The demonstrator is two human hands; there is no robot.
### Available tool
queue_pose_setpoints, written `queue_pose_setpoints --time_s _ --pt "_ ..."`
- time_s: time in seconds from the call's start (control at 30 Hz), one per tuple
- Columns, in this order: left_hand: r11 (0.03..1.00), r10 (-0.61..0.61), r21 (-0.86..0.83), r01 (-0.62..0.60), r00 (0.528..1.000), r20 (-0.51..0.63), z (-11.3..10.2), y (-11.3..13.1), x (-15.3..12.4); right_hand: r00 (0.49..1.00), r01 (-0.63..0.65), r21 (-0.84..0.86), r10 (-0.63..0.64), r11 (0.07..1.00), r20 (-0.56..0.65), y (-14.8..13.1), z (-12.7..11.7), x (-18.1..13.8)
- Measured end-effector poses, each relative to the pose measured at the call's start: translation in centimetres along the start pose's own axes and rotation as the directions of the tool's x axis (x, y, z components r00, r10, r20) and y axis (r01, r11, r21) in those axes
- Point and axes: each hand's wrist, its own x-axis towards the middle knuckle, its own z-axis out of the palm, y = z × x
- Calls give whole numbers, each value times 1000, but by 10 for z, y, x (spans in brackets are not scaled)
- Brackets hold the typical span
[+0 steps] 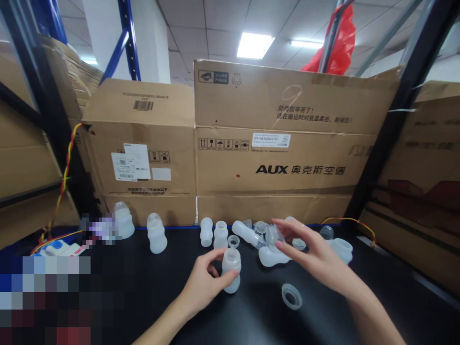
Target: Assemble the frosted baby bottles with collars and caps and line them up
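Observation:
My left hand (201,279) is wrapped round a small translucent white baby bottle (232,270), which stands upright with its open neck up. My right hand (316,251) pinches a clear domed bottle cap (273,238) between thumb and fingers, above the loose parts. Below it lies a white bottle (271,257) on its side. A ring-shaped collar (292,296) rests on the black table nearer to me. Another collar (233,241) sits just behind the held bottle. Behind my left hand are two uncapped bottle bodies, one upright bottle (221,235) and one bottle beside it (206,232).
Two capped bottles stand at left, a nearer bottle (157,235) and a farther bottle (124,221). More parts and a bottle (342,250) lie at right. Cardboard (287,158) walls the back, between dark rack posts (381,129). A twisted red-yellow wire (65,177) hangs left.

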Motion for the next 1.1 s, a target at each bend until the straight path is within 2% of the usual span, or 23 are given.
queue_pose_setpoints --time_s 0.07,0.13,0.23,0.33,0.47,0.8,0.93,1.1 --pt "1000 -2 3 1 1000 9 0 1 0 987 130 175 -111 976 -114 -22 15 16" --pt "1000 20 8 -20 1000 20 0 3 0 975 195 274 -156 942 -157 -36 34 28" --pt "998 55 9 -56 998 34 -1 7 0 972 219 291 -183 931 -146 -39 64 34" --pt "997 78 4 -78 996 39 0 8 1 975 222 233 -218 947 -42 -28 84 28" --pt "996 85 10 -85 996 41 2 8 0 963 241 135 -254 961 87 -17 88 19" --pt "996 89 15 -90 994 64 0 7 -2 957 264 37 -267 964 116 -16 91 20" --pt "994 113 -8 -112 993 44 1 6 -3 960 252 58 -257 966 110 -16 94 18" --pt "986 162 -26 -162 987 17 1 13 -2 961 256 205 -273 945 55 -15 103 14"
